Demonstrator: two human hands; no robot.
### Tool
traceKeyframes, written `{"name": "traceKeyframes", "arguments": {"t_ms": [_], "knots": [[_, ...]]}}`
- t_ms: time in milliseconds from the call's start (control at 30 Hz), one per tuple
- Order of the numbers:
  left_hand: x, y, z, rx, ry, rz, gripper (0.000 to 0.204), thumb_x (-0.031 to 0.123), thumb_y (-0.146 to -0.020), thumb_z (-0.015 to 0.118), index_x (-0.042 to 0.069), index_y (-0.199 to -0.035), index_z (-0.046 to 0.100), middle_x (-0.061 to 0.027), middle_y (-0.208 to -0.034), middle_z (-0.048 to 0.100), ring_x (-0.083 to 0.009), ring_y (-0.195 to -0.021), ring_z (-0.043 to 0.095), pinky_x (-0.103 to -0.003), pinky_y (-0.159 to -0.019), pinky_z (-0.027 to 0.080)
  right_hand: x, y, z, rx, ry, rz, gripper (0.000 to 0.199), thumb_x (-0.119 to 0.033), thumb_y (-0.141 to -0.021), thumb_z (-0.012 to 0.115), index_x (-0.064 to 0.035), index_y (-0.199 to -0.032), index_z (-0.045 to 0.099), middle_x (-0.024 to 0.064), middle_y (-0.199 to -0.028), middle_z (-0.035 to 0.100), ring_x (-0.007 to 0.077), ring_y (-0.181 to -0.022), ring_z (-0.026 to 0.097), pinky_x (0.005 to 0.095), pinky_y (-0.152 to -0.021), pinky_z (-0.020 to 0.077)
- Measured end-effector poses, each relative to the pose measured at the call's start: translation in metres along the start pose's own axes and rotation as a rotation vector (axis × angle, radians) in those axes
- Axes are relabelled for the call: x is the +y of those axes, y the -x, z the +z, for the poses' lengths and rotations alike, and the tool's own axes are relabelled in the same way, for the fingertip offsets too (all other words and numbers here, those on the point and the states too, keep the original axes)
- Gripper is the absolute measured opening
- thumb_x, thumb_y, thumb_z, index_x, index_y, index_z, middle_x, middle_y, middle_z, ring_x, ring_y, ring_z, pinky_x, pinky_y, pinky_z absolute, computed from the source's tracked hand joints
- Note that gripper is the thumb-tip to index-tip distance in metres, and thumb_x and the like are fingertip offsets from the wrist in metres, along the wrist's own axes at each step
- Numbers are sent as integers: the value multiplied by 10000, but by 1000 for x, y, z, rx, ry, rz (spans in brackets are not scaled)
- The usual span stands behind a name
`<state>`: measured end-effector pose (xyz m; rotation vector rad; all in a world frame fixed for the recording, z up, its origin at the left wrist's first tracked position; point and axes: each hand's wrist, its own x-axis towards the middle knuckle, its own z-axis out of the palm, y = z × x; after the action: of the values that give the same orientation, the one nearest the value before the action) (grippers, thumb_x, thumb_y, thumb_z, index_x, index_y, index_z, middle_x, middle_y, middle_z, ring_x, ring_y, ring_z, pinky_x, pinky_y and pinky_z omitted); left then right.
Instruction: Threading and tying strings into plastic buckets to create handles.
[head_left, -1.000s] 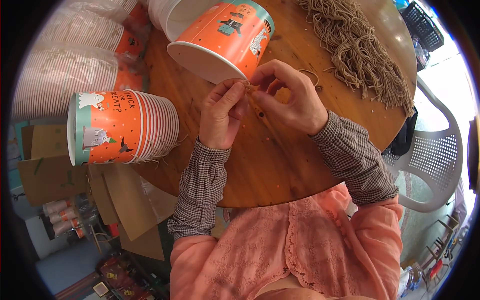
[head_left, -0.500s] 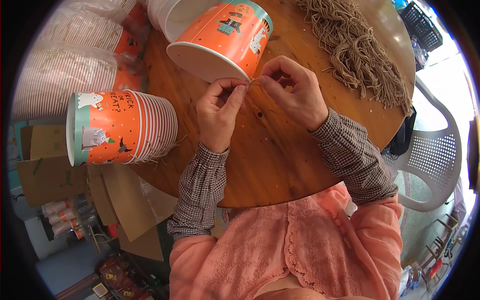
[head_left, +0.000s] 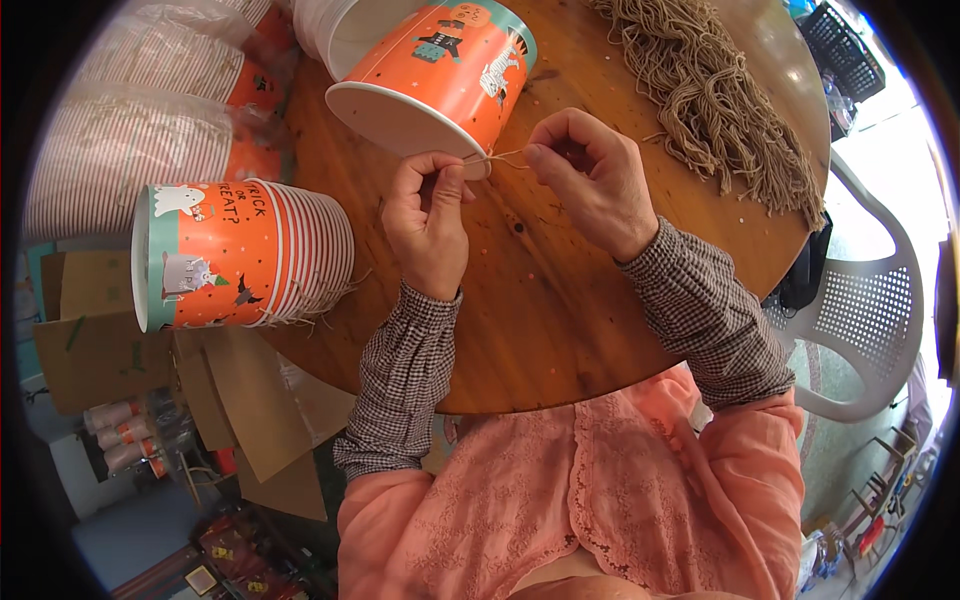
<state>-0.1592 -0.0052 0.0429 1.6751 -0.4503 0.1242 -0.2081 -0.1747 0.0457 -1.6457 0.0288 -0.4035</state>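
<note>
We're pinching a string taut between left hand and right hand at the bucket rim — probably knotting it, so next we're needing a steady pull.

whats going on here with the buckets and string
A person at a round wooden table pinches a thin string between both hands, left hand and right hand, at the rim of an orange paper bucket lying on its side. A stack of buckets lies to the left, a pile of string to the right.
</note>
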Motion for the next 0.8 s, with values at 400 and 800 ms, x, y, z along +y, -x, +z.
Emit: {"name": "traceKeyframes", "arguments": {"t_ms": [400, 800], "knots": [[11, 20, 6, -177, 39, -198, 251, 162, -973, 559, -41, -863, 655, -3, -689, 565, -78, -634, 507, -238, -603, 435, -1, 8, 4, -43, -139, 12, 106, -106, -919, 618, -8, -939, 585, -10, -793, 595, 27, -679, 546, 180, -544, 455], [9, 1, 0, 35, -513, 588, 275, 0, -798, 654, 21, -1072, 629, -71, -1008, 586, -195, -902, 544, -305, -791, 460, -14, 14, 7, -134, -273, 234, 121, -106, -966, 514, -24, -1045, 472, 78, -851, 621, 88, -666, 584, 248, -594, 480]]}}
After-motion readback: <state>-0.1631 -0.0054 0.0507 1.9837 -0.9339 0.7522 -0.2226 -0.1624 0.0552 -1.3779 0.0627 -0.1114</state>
